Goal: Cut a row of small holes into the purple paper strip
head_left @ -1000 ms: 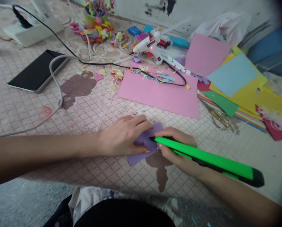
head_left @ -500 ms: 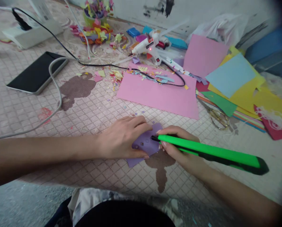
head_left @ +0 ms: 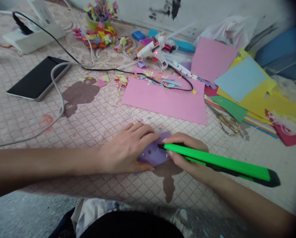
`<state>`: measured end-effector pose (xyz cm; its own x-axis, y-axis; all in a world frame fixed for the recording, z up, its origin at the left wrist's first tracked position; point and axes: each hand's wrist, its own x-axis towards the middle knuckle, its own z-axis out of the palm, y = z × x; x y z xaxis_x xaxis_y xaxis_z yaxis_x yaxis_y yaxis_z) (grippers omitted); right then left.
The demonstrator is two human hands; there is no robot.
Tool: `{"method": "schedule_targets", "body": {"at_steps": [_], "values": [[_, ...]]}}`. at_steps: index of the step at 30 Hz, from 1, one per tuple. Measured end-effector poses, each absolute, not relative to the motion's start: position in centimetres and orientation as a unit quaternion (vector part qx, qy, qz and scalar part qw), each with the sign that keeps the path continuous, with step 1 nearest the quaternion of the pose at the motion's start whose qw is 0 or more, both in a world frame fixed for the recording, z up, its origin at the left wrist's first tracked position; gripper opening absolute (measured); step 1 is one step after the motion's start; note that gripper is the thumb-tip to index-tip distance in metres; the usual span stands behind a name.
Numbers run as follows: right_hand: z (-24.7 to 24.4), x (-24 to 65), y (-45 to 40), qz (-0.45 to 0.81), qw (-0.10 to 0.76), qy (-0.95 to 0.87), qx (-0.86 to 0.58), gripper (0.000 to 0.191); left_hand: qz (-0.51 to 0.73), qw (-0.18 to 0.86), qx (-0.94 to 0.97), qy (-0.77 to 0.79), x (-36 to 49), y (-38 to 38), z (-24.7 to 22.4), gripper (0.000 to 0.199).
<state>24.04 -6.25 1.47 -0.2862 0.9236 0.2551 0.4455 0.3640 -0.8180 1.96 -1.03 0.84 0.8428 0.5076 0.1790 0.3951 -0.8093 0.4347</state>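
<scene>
Left hand, half-spread, pressed purple paper; right hand, curled round green tool, perhaps sharp-tipped, risked jabbing the left if the paper slid.

tool: green, black | paper: purple, perhaps grey-ringed | cloth: pale, diamond-patterned

A table stands against a pale wall marked with black smears beyond the middle of the far edge and dark streaks toward the far right corner. A pale cloth with a diamond grid covers the table, blotched with brown patches. Below the near edge lies grey, speckled floor. The light is soft and cool.
</scene>
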Motion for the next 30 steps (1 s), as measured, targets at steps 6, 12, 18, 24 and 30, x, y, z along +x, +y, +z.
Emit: {"method": "schedule_targets", "body": {"at_steps": [6, 12, 18, 24, 30], "values": [[1.37, 24.3, -6.07, 0.33, 0.37, -0.752, -0.435, 0.021, 0.155, 0.212, 0.94, 0.22, 1.97, -1.11, 0.63, 0.067], [1.62, 24.46, -5.94, 0.318, 0.364, -0.765, -0.426, 0.022, 0.166, 0.24, 0.933, 0.209, 2.0, -1.03, 0.41, 0.061], [1.61, 24.72, -5.95, 0.325, 0.362, -0.767, -0.419, 0.019, 0.175, 0.242, 0.932, 0.206, 1.86, -1.0, 0.3, 0.063], [1.37, 24.73, -5.88, 0.33, 0.362, -0.768, -0.412, 0.018, 0.171, 0.243, 0.932, 0.207, 1.88, -0.97, 0.27, 0.061], [1.14, 24.78, -5.78, 0.327, 0.361, -0.771, -0.41, 0.019, 0.169, 0.242, 0.932, 0.209, 1.9, -0.94, 0.19, 0.06]]}}
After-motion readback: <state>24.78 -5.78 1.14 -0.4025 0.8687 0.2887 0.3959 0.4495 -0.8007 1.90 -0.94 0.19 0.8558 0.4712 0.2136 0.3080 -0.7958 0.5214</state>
